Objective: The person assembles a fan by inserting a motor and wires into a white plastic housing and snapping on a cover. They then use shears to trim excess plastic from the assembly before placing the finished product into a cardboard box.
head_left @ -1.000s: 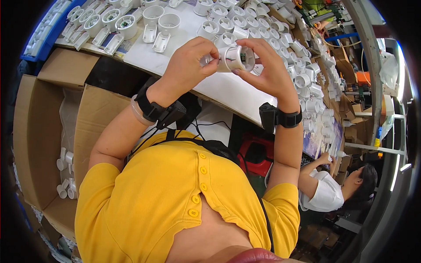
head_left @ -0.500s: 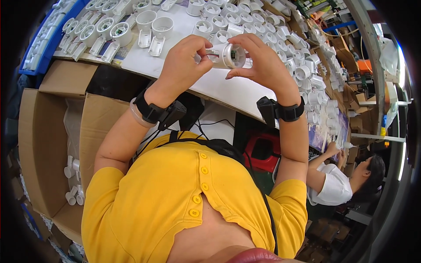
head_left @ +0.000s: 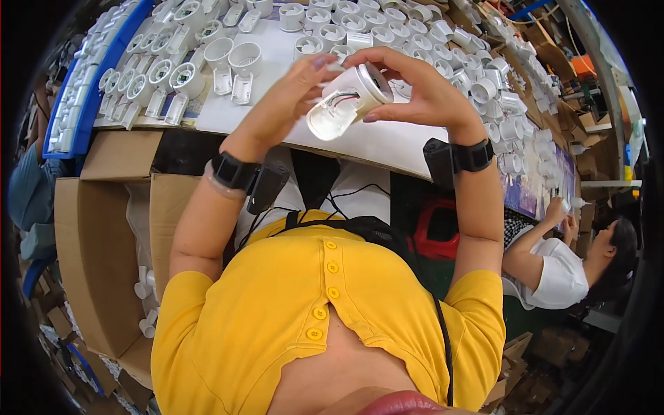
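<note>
My right hand (head_left: 423,91) holds a white plastic cylindrical housing (head_left: 366,84) between thumb and fingers, above the worktable. From the housing a rounded tray-like arm slants toward me, with red and dark wires lying in its opening. My left hand (head_left: 285,97) is just left of the housing, its fingers apart and slightly blurred; whether a fingertip touches the part I cannot make out. Left of my hands stand two white cups with side arms (head_left: 245,61). Beyond them are rows of similar housings with green circuit boards inside (head_left: 185,77).
Many white round parts (head_left: 387,36) crowd the table's far and right side. A blue bin (head_left: 83,111) of white pieces is at the left. An open cardboard box (head_left: 97,256) stands below it. A co-worker in white (head_left: 553,273) handles a part at the right.
My left fingers have come off the wired end of the housing and opened. My right hand has turned the housing, so its wired arm now faces me and downward.
</note>
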Demonstrator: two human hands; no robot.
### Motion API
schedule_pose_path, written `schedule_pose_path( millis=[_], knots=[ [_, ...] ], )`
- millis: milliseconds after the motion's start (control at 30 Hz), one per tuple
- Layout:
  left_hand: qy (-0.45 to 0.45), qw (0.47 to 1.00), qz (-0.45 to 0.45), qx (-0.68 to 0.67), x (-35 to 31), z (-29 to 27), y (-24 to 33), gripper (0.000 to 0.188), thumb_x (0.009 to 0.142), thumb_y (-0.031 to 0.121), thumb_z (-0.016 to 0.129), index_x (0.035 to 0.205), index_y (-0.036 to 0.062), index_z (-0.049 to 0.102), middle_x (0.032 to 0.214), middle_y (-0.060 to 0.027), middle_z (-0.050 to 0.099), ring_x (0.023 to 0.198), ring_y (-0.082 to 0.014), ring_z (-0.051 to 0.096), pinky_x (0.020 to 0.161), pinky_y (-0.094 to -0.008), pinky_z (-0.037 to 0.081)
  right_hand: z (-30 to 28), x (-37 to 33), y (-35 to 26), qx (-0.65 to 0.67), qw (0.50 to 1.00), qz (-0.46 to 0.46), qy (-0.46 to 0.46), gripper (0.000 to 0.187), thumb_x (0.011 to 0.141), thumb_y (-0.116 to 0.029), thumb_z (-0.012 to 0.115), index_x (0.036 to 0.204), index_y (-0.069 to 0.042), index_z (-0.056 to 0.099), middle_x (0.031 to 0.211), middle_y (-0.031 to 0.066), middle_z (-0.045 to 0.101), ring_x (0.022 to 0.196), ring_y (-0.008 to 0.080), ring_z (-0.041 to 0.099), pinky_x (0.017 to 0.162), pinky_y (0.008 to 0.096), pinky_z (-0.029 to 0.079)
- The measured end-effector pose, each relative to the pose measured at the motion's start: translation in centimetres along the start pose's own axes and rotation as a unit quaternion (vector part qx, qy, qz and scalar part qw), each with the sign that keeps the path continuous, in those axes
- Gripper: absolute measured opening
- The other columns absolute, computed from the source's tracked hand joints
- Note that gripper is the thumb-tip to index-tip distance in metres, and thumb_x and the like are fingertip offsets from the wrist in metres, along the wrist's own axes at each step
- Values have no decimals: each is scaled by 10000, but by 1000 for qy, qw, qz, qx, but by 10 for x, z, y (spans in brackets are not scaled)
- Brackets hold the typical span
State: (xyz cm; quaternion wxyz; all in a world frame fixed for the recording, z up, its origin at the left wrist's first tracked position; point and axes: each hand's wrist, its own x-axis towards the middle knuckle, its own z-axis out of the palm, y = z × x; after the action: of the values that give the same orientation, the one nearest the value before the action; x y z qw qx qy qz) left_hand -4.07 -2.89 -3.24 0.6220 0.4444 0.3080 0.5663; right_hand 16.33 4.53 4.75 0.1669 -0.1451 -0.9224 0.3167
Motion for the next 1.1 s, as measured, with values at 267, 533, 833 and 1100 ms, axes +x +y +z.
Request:
schedule_pose_path(
  millis=[267, 533, 833, 1100],
  knots=[
    [-65, 982, -86, -156, 9, 35, -3, 473, 951, 410, 440, 1251, 44, 438, 1111, -121, 585, 961, -234, 621, 712, -364, 569, 24, -13, 16, 188, 973, -49, 125, 431, 887, -271, 550, 1256, -55, 506, 1235, 74, 533, 1133, 185, 503, 958, 309, 386],
    [-34, 981, -97, -163, 8, 49, -2, 486, 950, 424, 433, 1244, 38, 444, 1084, -133, 596, 957, -261, 622, 715, -383, 571, 47, -10, 11, 195, 948, -44, 246, 363, 955, -236, 384, 1199, -38, 565, 1227, 86, 535, 1123, 179, 503, 939, 286, 391],
    [-6, 972, -126, -196, 3, 57, -7, 476, 947, 428, 442, 1254, 64, 437, 1098, -130, 590, 956, -267, 623, 735, -400, 569, 50, -17, 8, 264, 929, -38, 256, 303, 934, -161, 430, 1144, -24, 600, 1124, 92, 561, 1069, 188, 515, 927, 290, 395],
    [-94, 974, -129, -160, 7, 51, 7, 417, 957, 367, 454, 1246, 68, 432, 1078, -113, 586, 942, -224, 619, 799, -341, 540, 48, -16, 0, 354, 912, 32, 205, 348, 927, -197, 385, 1145, -31, 599, 1124, 59, 591, 956, 135, 574, 808, 243, 458]
  ],
)
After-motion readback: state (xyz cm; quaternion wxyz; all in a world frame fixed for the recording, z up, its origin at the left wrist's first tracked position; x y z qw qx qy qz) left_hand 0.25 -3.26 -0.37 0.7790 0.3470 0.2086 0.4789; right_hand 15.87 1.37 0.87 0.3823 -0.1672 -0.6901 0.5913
